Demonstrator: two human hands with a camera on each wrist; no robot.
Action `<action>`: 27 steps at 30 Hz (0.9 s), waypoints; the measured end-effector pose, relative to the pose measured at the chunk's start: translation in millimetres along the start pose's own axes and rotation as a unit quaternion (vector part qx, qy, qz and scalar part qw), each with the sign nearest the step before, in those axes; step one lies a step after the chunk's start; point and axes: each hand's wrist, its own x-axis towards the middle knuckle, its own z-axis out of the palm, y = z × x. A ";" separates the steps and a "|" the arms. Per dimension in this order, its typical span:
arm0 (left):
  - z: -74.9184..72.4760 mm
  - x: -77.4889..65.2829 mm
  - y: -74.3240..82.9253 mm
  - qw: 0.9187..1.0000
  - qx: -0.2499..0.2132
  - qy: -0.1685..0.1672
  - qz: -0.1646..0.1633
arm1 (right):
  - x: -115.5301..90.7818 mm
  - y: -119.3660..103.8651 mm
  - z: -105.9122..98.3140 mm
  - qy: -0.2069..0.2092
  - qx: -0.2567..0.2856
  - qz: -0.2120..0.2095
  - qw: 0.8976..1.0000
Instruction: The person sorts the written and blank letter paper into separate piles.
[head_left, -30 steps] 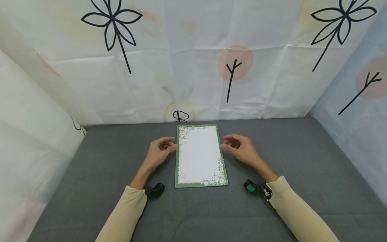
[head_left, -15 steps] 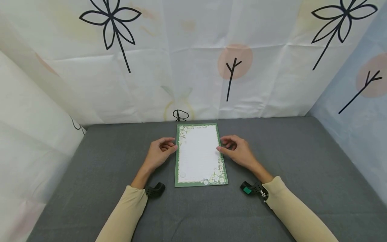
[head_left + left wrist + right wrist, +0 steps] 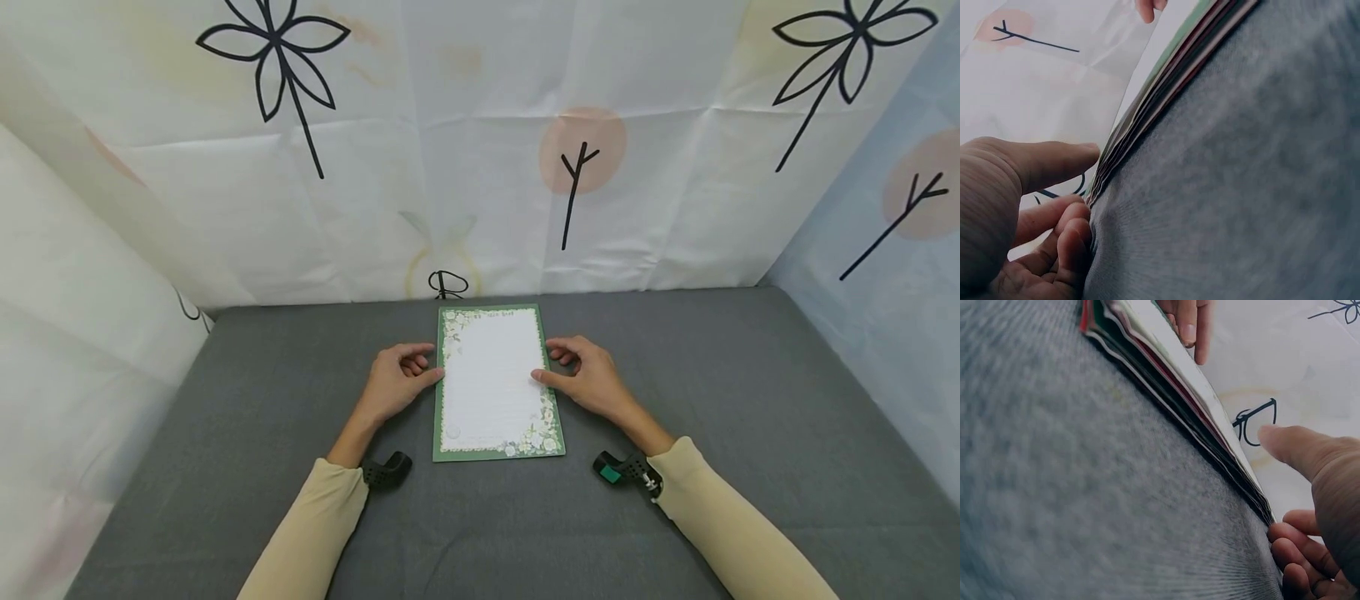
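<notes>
Both left hand [image 3: 394,387] and right hand [image 3: 596,383] loosely curled, thumbs spread, gripping nothing | green-bordered paper stack [image 3: 489,387] flat between them on surface [image 3: 487,533] | likely best: slip fingertips under every layer, press thumbs evenly

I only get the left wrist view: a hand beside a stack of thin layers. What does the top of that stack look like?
Observer: It's a lined white page, with a printed flower border thickest at two opposite corners.
Visitor: Whose fingertips poke in at the top of my picture?
Observer: The same person's right hand. From the head view, its thumb reaches over the page; I can't tell whether it touches.
Visitor: And what is this person wearing on their arms?
Observer: Pale yellow sleeves, reaching almost to the hands.
</notes>
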 end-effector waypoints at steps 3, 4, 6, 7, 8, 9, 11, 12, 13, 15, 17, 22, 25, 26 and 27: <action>1.3 0.4 1.2 1.000 0.017 -0.002 0.001 | 0.5 -0.5 0.4 0.002 -0.015 0.004 1.000; 1.7 0.5 1.7 1.000 0.022 -0.002 0.002 | 0.9 -0.9 0.4 0.003 -0.018 0.007 1.000; 2.3 0.7 2.1 1.000 0.028 -0.001 0.003 | 1.3 -1.4 0.4 0.003 -0.022 0.012 1.000; 2.6 0.6 2.6 1.000 0.030 -0.001 0.003 | 1.4 -1.3 0.4 0.002 -0.024 0.015 1.000; 2.8 0.7 2.9 1.000 0.031 -0.002 0.002 | 1.5 -1.4 0.3 0.001 -0.024 0.018 1.000; 3.1 0.6 3.3 0.999 0.032 -0.002 0.001 | 1.4 -1.6 0.2 0.000 -0.026 0.019 0.999; 3.7 0.6 3.5 0.999 0.032 -0.004 -0.003 | 0.9 -1.6 0.0 -0.003 -0.031 0.018 0.999; 3.9 0.4 3.5 0.999 0.032 -0.005 -0.004 | 0.7 -1.8 0.0 -0.004 -0.033 0.016 0.999; 4.0 0.2 4.1 0.999 0.032 -0.006 -0.005 | 0.4 -2.0 -0.1 -0.004 -0.035 0.014 0.999; 4.3 -0.2 4.4 0.999 0.032 -0.007 -0.008 | -0.1 -2.5 -0.1 -0.005 -0.038 0.010 0.999; 4.5 -0.5 4.7 0.999 0.034 -0.007 -0.007 | -0.8 -2.6 -0.1 -0.007 -0.040 0.007 0.999; 4.8 -1.2 4.9 0.999 0.039 -0.006 0.000 | -1.7 -2.0 0.2 -0.012 -0.045 0.004 0.999; 5.0 -1.5 4.7 0.999 0.039 -0.004 0.003 | -1.8 -1.7 0.7 -0.014 -0.044 0.004 0.999; 4.9 -1.7 4.7 0.999 0.039 -0.004 0.003 | -1.8 -1.5 1.0 -0.013 -0.043 0.004 0.999; 4.9 -1.8 4.6 0.999 0.039 -0.003 0.002 | -1.7 -1.3 1.2 -0.013 -0.043 0.004 0.999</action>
